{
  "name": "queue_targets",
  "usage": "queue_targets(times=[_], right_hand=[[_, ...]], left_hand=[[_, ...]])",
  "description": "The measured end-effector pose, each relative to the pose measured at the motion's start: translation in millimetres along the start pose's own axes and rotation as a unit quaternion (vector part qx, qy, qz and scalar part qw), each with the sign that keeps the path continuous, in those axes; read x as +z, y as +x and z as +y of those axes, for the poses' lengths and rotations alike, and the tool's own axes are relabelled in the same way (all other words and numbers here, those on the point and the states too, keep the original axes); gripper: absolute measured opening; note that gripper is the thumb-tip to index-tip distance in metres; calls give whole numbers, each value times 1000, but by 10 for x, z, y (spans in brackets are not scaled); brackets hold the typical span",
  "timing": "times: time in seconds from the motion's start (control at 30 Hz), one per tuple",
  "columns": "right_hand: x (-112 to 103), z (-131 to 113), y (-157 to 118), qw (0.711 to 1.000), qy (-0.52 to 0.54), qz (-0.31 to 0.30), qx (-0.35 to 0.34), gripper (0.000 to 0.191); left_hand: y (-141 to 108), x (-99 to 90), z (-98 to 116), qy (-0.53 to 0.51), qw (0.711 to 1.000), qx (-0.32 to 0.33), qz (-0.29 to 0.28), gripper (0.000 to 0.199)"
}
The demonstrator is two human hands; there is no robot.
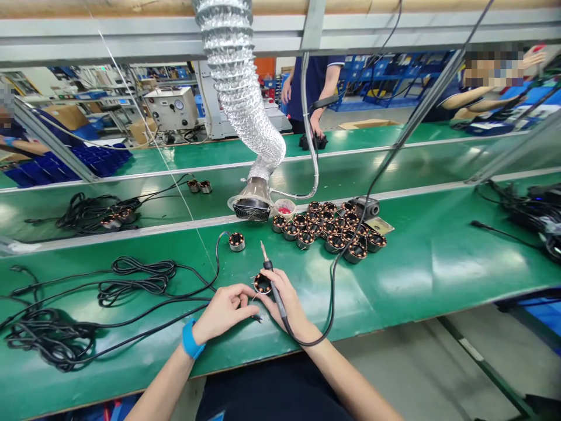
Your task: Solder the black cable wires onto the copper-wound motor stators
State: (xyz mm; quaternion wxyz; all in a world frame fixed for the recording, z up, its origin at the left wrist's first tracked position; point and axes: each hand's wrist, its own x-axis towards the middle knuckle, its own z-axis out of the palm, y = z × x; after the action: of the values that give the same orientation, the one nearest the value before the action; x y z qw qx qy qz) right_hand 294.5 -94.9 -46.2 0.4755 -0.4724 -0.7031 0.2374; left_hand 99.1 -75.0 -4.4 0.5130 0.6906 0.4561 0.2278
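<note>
My right hand [287, 301] is wrapped around a soldering iron [277, 295], its tip pointing up and away from me. The fingers of that hand also rest against a motor stator [262, 283] with copper windings, which sits on the green bench. Just left of the stator, my left hand [228, 311], with a blue wristband, is closed on a black cable [197, 300]. Dark cable ends [258, 318] show below its thumb; its index finger reaches to the stator's lower edge. A thin wire shows between the hands. Another stator [237, 241], with a cable attached, stands farther back.
Many stators [335, 242] are grouped at right, near a small cup [284, 209] with red contents. A fume extraction hood [252, 202] hangs above the bench. Coiled black cables [52, 339] lie at left. The iron's cord [333, 292] loops on the right. Co-workers stand beyond.
</note>
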Motion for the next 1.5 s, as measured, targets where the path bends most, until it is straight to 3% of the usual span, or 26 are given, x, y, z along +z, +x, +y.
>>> queue_targets(times=[0.07,0.2,0.3,0.43,0.57,0.77,0.93,1.03,1.13,1.3,1.4,1.5], right_hand=[[-4,-5,0,1000,-1,2,3,54],[-3,-2,-4,1000,1,1,4,54],[6,10,-6,1000,6,0,1,51],[19,20,0,1000,10,6,-3,47],[17,9,4,1000,0,11,-10,47],[7,9,-9,1000,-5,2,-4,54],[9,5,-10,1000,-7,4,2,56],[6,-9,-6,1000,-7,6,-1,55],[3,-18,-8,1000,-5,9,-3,54],[0,-22,-19,1000,-4,20,13,53],[-2,-24,-16,999,-10,36,18,52],[2,-18,-4,998,-13,58,25,52]], left_hand=[[-36,41,14,47,998,31,17,21],[-25,55,30,52,996,59,40,30],[53,64,44,-85,996,17,28,32],[171,129,93,-299,952,-61,-28,35],[189,142,87,-347,933,-93,-32,36],[32,-57,39,-251,966,-53,4,40],[-159,-136,68,21,996,73,42,42],[-236,-97,41,229,967,115,-5,38],[-246,-42,-14,343,927,148,-39,31],[-157,-4,-37,335,922,185,-56,22],[-106,-64,27,266,947,172,-56,22],[-50,-193,119,146,983,114,-14,21]])
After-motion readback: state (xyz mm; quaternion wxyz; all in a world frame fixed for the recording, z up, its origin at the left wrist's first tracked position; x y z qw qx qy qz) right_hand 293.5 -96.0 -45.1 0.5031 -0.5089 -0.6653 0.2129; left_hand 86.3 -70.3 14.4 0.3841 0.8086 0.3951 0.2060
